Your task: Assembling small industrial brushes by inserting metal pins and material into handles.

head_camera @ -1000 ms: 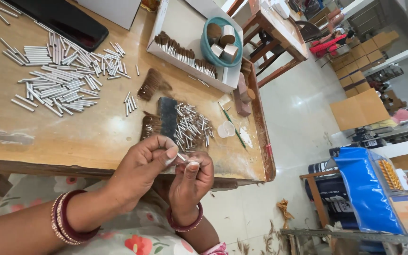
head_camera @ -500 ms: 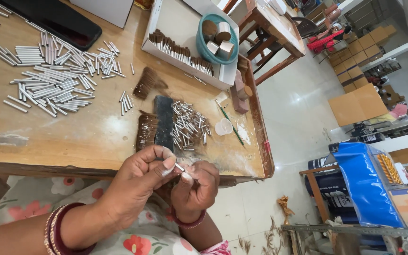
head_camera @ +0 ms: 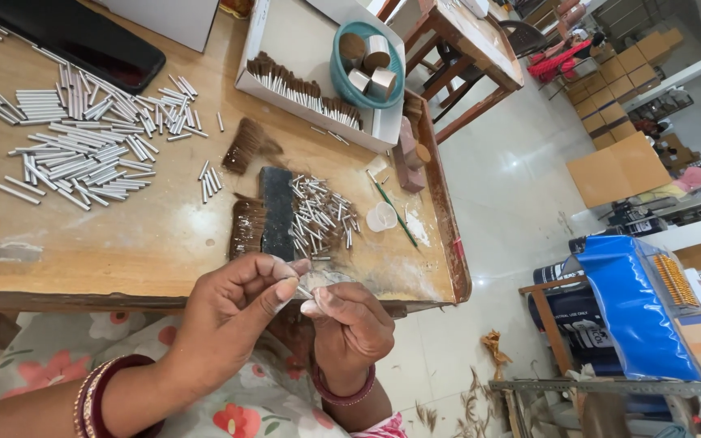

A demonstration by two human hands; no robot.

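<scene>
Two hands meet at six o'clock, off the worktop edge: a small metal tube is pinched between left hand and right hand fingertips, close for fine work, spare tubes at twelve o'clock.

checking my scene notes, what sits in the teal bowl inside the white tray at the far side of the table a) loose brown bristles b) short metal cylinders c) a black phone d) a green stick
b: the teal bowl in the white tray holds a few short metal cylinders; the brown bristle tufts lie in a row on the tray beside the bowl, not in it.
</scene>
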